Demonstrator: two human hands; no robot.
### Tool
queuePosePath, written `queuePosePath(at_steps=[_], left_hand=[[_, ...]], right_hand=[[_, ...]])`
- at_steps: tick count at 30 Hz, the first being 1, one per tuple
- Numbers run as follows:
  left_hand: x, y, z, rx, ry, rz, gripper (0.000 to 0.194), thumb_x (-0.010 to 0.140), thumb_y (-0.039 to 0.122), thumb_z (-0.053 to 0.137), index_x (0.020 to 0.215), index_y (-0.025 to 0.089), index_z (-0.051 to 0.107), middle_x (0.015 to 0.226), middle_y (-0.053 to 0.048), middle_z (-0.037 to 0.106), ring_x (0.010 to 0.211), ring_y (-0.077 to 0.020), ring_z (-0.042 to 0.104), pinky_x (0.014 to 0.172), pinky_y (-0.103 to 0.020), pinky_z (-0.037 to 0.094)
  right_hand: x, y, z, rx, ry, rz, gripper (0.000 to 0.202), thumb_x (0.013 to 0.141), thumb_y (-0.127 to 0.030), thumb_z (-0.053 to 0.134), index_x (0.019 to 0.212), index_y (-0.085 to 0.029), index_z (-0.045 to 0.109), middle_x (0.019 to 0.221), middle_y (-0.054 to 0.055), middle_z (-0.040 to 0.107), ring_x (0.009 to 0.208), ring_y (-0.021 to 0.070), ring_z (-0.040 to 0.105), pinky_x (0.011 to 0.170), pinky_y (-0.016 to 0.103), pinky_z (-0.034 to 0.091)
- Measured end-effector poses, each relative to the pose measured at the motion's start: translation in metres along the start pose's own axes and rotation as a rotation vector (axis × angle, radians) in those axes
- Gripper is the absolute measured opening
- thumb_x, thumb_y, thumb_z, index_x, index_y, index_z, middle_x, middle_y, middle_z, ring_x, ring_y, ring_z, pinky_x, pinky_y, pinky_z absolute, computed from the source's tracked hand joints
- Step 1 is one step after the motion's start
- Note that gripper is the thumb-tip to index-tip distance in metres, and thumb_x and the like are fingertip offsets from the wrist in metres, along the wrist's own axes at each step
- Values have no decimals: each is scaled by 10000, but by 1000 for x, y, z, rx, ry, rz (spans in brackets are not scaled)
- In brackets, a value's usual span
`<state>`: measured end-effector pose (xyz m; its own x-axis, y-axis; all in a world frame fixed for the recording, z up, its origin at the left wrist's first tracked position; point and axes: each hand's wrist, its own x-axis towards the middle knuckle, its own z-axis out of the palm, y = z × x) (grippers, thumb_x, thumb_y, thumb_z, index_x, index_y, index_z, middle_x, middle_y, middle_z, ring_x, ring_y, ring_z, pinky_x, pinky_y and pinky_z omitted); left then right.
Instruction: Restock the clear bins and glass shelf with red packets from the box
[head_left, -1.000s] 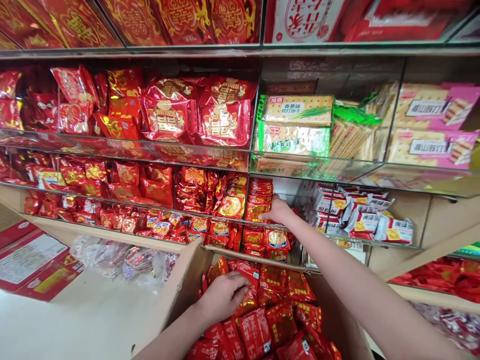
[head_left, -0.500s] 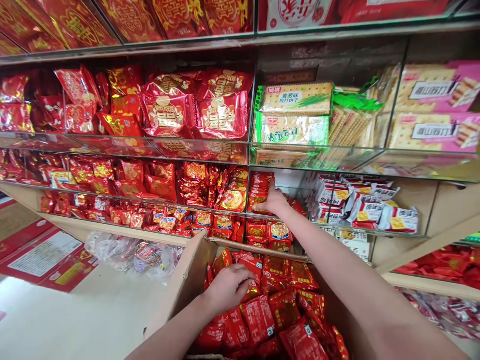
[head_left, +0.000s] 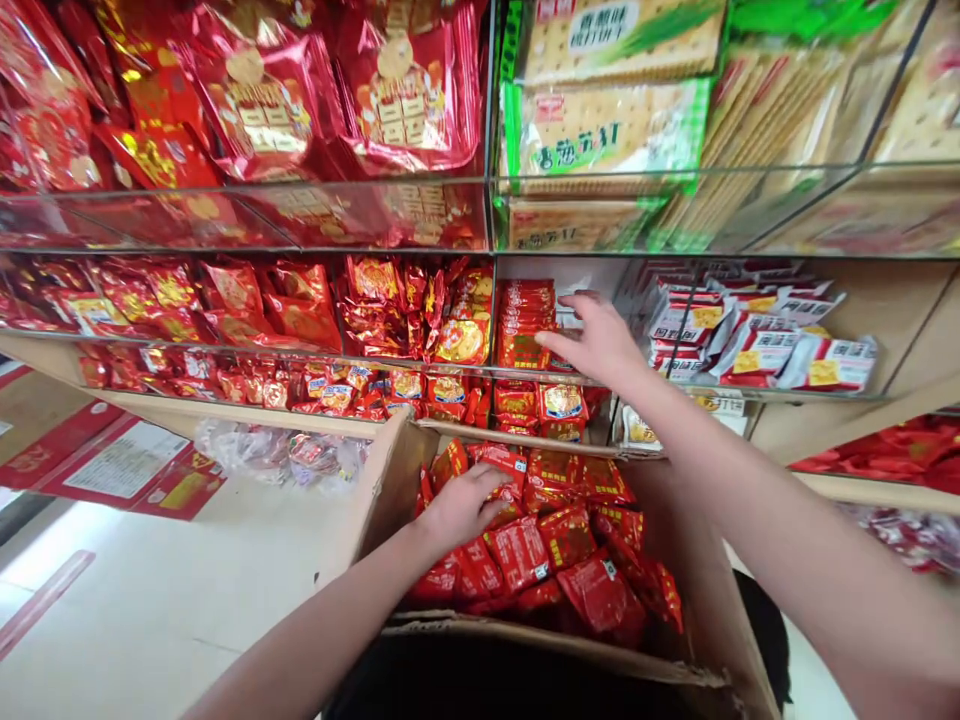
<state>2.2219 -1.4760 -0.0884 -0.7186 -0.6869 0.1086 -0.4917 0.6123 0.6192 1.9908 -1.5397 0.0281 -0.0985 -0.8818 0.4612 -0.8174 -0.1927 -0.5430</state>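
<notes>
My right hand (head_left: 600, 340) is at the shelf, its thumb and fingers apart and nothing between them. Just left of it, a neat stack of small red packets (head_left: 526, 322) sits in a shelf compartment, and my thumb tip is close to the stack's edge. Lower down, my left hand (head_left: 465, 508) rests among loose red packets (head_left: 517, 550) inside an open cardboard box (head_left: 386, 470). Its fingers are loosely bent and apart over the packets. Whether they touch one is hard to see.
Clear dividers and a front lip (head_left: 337, 215) edge the shelves. Right of the stack are white-and-red packets (head_left: 757, 335); above are green-edged cracker packs (head_left: 600, 130). Red cartons (head_left: 120, 470) and plastic bags (head_left: 292, 455) lie on the floor at left.
My right hand has drawn back to the right from the red stack, its fingers opening. The left hand stays in the box with fingers a little more spread. The view has tilted down and closer.
</notes>
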Motion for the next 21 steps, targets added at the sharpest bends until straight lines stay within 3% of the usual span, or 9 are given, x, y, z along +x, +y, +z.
queuePosePath(at_steps=[2,5,7,9,12,16,21], left_hand=[[1,-1,4,-78,15,-56,273,746,179,509,1016,176,547,950,-64,582,913,-173,523,841,-314,410],[4,2,2,-355,91,-185,295,726,171,533,1020,176,519,801,-16,589,705,-121,545,677,-260,448],[8,8,-5,-578,161,-235,271,717,178,550,985,161,511,732,7,579,632,-94,536,625,-231,439],[13,17,-15,-737,234,-245,246,690,179,588,925,149,521,716,13,584,650,-88,545,645,-225,435],[20,31,-26,-879,324,-250,248,643,166,643,864,138,534,703,14,599,656,-79,550,659,-214,435],[26,39,-30,-1096,420,-257,211,625,162,670,792,143,542,673,32,604,631,-59,548,659,-196,433],[26,37,-23,-1243,564,-282,230,632,184,674,823,172,546,708,47,612,660,-51,553,685,-187,435]], right_hand=[[-38,-1,-15,104,93,-63,292,757,-346,521,995,-182,556,1017,81,545,902,200,536,768,323,439],[-103,-3,-21,278,-76,43,167,780,-341,491,842,-231,600,719,16,609,647,162,566,621,301,468],[-137,-3,-9,348,-239,159,174,761,-345,516,869,-240,604,783,23,638,696,182,585,671,335,478],[-156,-2,10,430,-358,219,310,713,-369,573,996,-243,571,960,44,632,867,221,576,794,387,448],[-161,0,36,634,-364,346,359,735,-395,542,1045,-214,531,1031,72,603,924,223,562,800,385,456],[-151,-4,45,787,-228,480,417,740,-401,541,1106,-215,471,1061,74,570,874,196,567,733,332,485],[-150,-11,47,902,-194,506,261,757,-429,511,870,-202,574,787,30,620,732,186,566,657,297,472]])
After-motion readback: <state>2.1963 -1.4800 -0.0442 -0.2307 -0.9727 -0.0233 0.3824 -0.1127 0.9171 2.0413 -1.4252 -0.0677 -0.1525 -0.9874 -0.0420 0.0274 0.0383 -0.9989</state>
